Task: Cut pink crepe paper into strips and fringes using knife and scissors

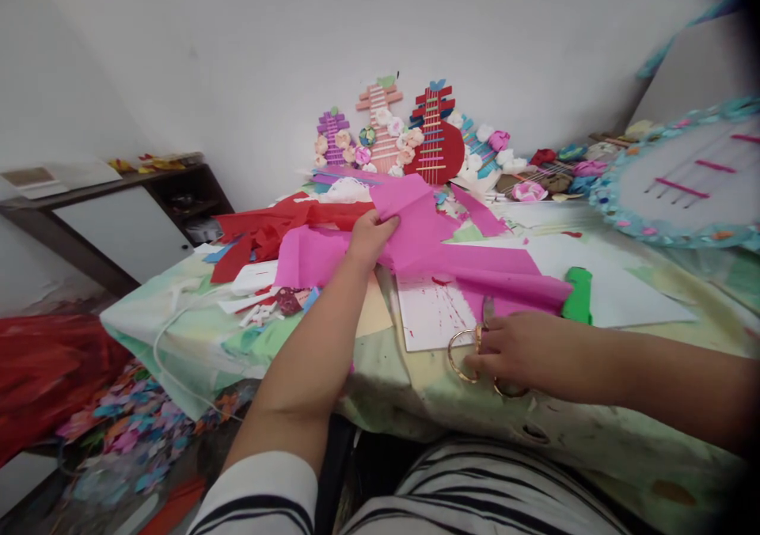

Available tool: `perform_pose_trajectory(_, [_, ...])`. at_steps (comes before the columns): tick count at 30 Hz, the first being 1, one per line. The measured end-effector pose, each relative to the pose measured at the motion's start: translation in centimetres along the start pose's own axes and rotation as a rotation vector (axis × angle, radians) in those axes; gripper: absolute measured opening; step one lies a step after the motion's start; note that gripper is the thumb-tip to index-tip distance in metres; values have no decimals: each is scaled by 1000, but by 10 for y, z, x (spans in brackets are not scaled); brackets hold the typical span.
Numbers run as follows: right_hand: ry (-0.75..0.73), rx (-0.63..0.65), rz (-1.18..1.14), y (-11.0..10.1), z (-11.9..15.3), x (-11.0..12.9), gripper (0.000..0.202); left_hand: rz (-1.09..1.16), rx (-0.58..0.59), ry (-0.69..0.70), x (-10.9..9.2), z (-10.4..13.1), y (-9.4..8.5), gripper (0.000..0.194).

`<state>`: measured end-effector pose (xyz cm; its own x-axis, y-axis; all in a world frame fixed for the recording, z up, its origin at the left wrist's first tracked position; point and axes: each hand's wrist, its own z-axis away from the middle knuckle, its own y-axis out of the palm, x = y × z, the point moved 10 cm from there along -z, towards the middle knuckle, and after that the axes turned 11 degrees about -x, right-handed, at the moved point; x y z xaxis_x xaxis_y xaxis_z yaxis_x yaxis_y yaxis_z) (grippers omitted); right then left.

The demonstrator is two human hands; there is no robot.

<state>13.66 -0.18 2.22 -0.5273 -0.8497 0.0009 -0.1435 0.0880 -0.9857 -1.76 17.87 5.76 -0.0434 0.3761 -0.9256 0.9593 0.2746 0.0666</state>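
My left hand (371,240) pinches a large pink sheet of crepe paper (416,230) near the middle of the table, the thumb on top. Close to the front edge, my right hand (504,349) is closed on a pair of scissors (461,354) with gold-coloured handle loops; its blades are mostly hidden behind the fingers. A strip of the pink paper reaches right up to that hand. Under the paper lies a white board (431,321) with red marks. Just beyond my right hand is a green object (578,295), perhaps a utility knife.
Red crepe paper (267,230) and paper scraps lie on the left of the cloth-covered table (380,369). Decorated paper instruments (436,143) lean on the wall behind. A large blue-edged decorated board (682,179) stands at right. A white cable (163,345) hangs over the left edge.
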Motion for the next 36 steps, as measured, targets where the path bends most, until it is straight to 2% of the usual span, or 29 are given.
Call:
perform_pose_trajectory(2, [-40, 139, 34, 11, 11, 6, 25, -7, -3, 3, 0, -1, 0, 21])
perform_pose_trajectory(5, [113, 208, 93, 17, 22, -1, 19, -12, -13, 4, 1, -2, -1, 19])
perform_pose_trajectory(8, [334, 146, 157, 14, 26, -12, 32, 1, -10, 5, 0, -2, -1, 20])
perform_pose_trajectory(12, [622, 49, 194, 11, 37, -31, 30, 14, -7, 2, -2, 0, 0, 20])
perform_pose_trajectory(15, [723, 36, 172, 11, 43, -39, 30, 12, -18, 4, -6, 2, -1, 18])
perform_pose_trajectory(20, [660, 152, 149, 17, 40, -39, 25, 5, -40, 14, -18, 7, -3, 19])
perform_pose_trajectory(22, [586, 135, 138, 9, 33, -37, 19, -1, -41, 17, -22, 9, -4, 20])
perform_pose_trajectory(25, [525, 55, 114, -13, 27, -41, 19, -3, -38, 28, -28, 11, -5, 20])
perform_pose_trajectory(27, [558, 8, 152, -32, 28, -54, 22, 2, -34, 37, -30, 11, -5, 20])
perform_pose_trajectory(30, [600, -32, 309, -54, 28, -80, 40, 10, -25, 36, -27, 9, -4, 21])
perform_pose_trajectory(33, [561, -5, 377, -55, 18, -103, 52, 7, -23, 28, -21, 6, -3, 22])
perform_pose_trajectory(36, [510, 50, 349, -42, 2, -118, 55, -6, -42, 25, -16, 4, -4, 23])
